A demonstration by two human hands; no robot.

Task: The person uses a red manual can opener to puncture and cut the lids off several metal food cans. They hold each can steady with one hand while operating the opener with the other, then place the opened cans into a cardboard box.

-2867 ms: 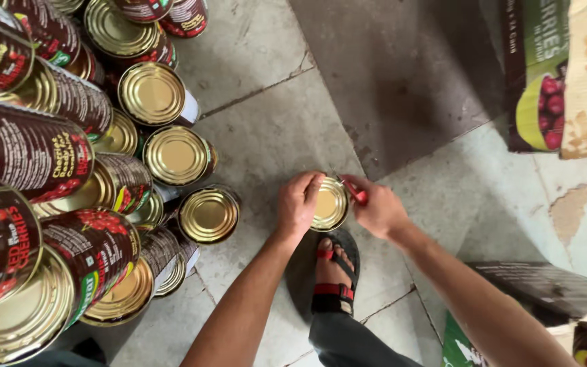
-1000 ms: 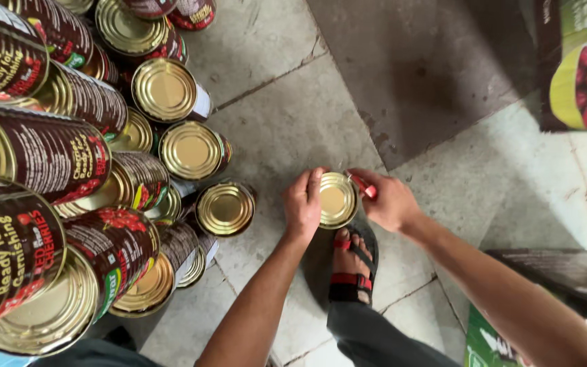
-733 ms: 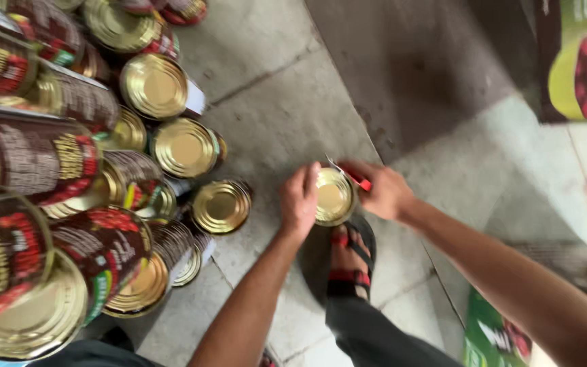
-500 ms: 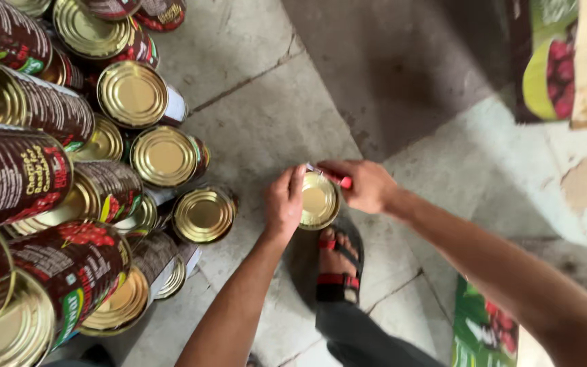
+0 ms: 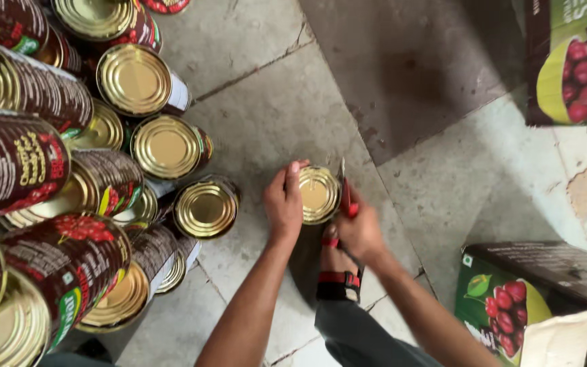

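Head view: left hand (image 5: 283,204) cups can (image 5: 318,195); right hand (image 5: 359,231) grips red-handled opener (image 5: 345,197).

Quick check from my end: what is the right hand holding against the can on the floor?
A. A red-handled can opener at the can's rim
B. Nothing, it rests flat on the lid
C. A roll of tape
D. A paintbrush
A. The right hand grips a red-handled can opener set at the right rim of the can, while the left hand steadies the can from the other side.
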